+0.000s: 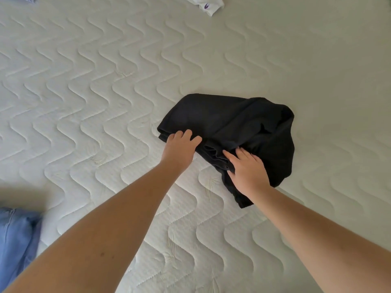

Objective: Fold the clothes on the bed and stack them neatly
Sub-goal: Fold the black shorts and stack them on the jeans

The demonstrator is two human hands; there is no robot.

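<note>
On the white quilted mattress of the bed (88,106), a black, soft, partly folded garment (239,125) lies bunched. The left hand (179,148) curls its fingers over the garment's near-left edge, grasping it. The right hand (246,172) rests with fingers spread loosely on gathered folds. Left of both arms lies blue denim clothing (17,240); far beyond the hands, a white garment (208,4).

Quilted bed (84,92): black garment (232,121), jeans (17,240), white garment (208,4)

A white quilted mattress (84,92), stitched in wavy lines, is shown filling the view; the stitching is fainter at right.
</note>
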